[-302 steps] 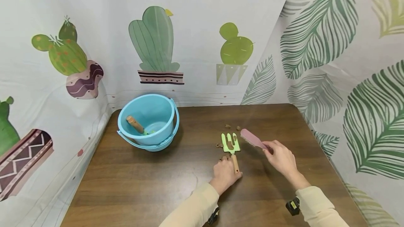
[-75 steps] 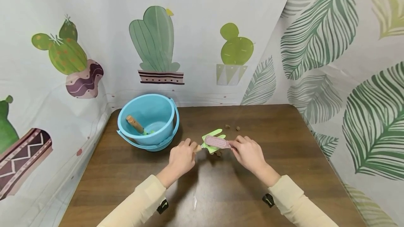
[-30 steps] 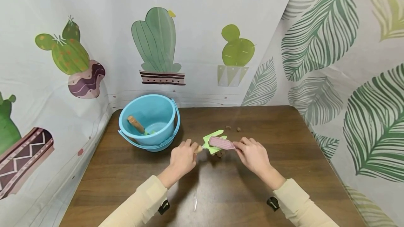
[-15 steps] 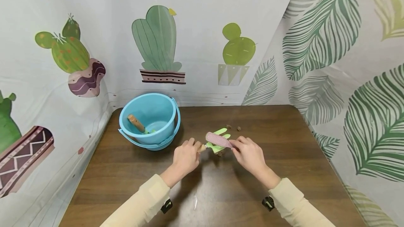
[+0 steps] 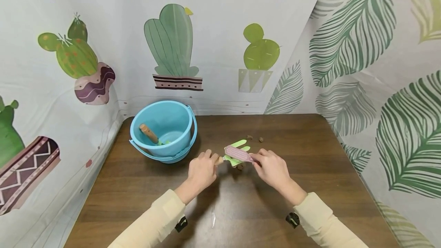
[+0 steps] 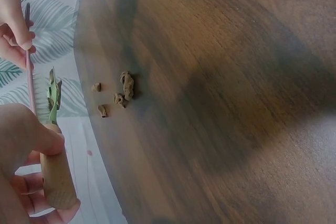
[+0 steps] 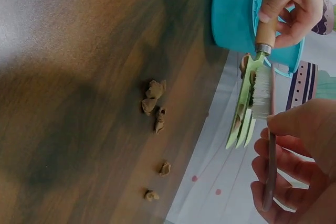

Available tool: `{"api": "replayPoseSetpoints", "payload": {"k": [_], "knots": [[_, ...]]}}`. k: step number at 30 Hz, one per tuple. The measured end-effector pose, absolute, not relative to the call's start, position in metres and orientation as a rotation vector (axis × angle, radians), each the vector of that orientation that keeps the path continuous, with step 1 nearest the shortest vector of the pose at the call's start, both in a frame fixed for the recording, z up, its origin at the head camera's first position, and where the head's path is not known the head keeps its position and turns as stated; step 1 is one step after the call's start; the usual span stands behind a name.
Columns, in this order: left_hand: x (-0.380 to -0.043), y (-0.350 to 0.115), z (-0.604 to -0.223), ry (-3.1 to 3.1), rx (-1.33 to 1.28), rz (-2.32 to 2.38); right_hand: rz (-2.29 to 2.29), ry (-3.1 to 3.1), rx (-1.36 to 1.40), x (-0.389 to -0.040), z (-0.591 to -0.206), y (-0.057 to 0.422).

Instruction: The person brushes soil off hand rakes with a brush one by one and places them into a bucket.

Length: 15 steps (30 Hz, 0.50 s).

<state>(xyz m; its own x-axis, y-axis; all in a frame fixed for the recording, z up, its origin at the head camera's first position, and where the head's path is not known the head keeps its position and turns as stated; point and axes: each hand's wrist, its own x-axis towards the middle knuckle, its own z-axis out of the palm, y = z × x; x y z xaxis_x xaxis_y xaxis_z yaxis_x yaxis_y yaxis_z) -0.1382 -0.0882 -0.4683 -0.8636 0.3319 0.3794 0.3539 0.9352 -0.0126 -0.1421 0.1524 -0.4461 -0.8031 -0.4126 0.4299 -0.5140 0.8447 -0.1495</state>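
Note:
My left hand [image 5: 202, 169] grips the wooden handle of a green garden hand fork [image 6: 54, 97], held above the table with its tines to the right. Brown, mud-like lumps cling to the tines. The right hand [image 5: 273, 168] holds a pink brush [image 5: 237, 154] by its handle, fingers along it. In the right wrist view the brush's white bristles [image 7: 261, 95] face the fork and meet its green head. Beneath the fork, several brown clumps [image 7: 154, 90] lie on the wooden table.
A blue bucket [image 5: 172, 151] with a lowered carrying handle stands at the back left of the table. Inside it leans another wooden-handled tool [image 5: 149, 133] with a green end. Two small brown bits [image 5: 260, 139] lie toward the back edge, near the cactus-print cloth [image 5: 220, 49].
Ten seconds ago the fork pointed away from me, with the brush apart at its right. The fork has since turned rightward. Lately the brush has shifted right, then back left over the tines.

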Motion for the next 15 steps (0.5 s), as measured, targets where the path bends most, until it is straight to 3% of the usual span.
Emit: {"api": "replayPoseSetpoints", "payload": {"k": [15], "knots": [[-0.1394,-0.0935,-0.4708,-2.716,-0.481,-0.055,0.358,-2.646,0.709,-0.1403,-0.4465,0.1572]]}}
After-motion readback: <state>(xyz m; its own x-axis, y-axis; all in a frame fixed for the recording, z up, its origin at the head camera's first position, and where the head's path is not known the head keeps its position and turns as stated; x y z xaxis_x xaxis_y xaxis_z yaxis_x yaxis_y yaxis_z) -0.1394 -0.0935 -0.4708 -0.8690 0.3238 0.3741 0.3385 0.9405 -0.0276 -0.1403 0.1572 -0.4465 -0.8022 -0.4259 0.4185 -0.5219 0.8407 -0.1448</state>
